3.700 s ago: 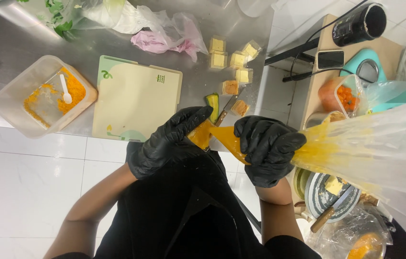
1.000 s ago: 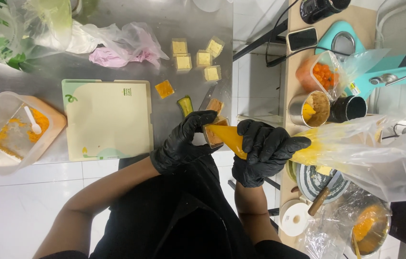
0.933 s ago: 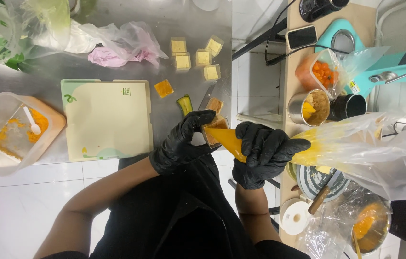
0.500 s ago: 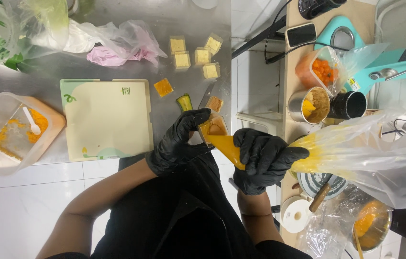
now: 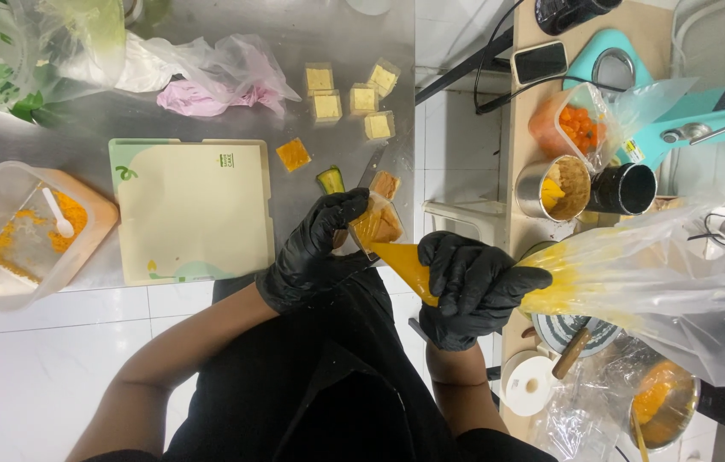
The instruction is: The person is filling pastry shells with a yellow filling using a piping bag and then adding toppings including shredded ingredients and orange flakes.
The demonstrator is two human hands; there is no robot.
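Observation:
Both my hands wear black gloves. My left hand point(image 5: 319, 248) holds a small clear square cup point(image 5: 377, 224) partly filled with orange paste. My right hand point(image 5: 469, 287) squeezes a clear plastic piping bag point(image 5: 627, 278) of orange-yellow paste, and the bag's orange tip point(image 5: 405, 263) points into the cup. The bag's loose end billows off to the right.
A pale cutting board point(image 5: 191, 210) lies on the steel counter point(image 5: 54, 128). Several filled small cups point(image 5: 349, 98) stand behind it, one orange cup point(image 5: 293, 155) nearer. A plastic tub with a spoon point(image 5: 24, 231) is left. Metal pots point(image 5: 555, 186), a bag of carrot pieces point(image 5: 572, 128) and a teal mixer point(image 5: 704, 128) are right.
The camera has shifted since the oldest frame. My right hand has slid along the bag, and the tip has gone from beside the cup to inside its mouth.

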